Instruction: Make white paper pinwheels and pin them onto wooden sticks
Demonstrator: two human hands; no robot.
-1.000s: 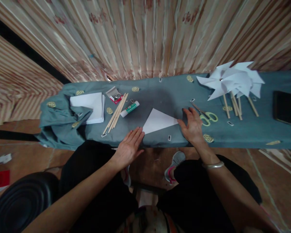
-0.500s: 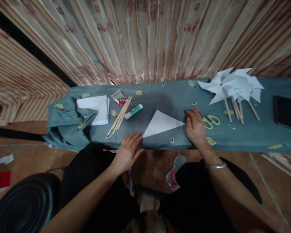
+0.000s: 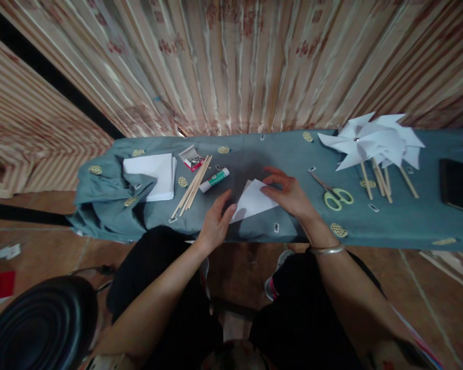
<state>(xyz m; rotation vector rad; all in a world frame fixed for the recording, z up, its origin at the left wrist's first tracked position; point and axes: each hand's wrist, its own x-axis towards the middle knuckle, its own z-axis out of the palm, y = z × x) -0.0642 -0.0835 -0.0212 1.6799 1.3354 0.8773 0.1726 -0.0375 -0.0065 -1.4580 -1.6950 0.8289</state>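
A folded white sheet of paper [image 3: 251, 203] lies near the front edge of the cloth, its layers slightly parted at the top. My right hand [image 3: 285, 190] bends over its right side, thumb and index finger pinching the paper there. At the left corner is my left hand [image 3: 215, 221], fingers apart, the thumb close to or touching the paper's edge; which of the two is unclear. A green-and-white glue stick [image 3: 215, 180] lies just beyond the left hand. Right of the right hand rest scissors [image 3: 334, 197] with light green handles.
Wooden sticks [image 3: 193, 187], a small open box of metal pieces [image 3: 192, 158] and stacked white paper [image 3: 154, 174] lie left. Paper pinwheels [image 3: 376, 141] on sticks and a dark phone [image 3: 459, 182] are right. A curtain [image 3: 231, 67] hangs behind; a black stool [image 3: 38, 324] stands lower left.
My right hand has moved left from the paper's pointed tip and now grips the paper. My left hand has risen slightly at the left corner. The paper's layers have shifted apart.
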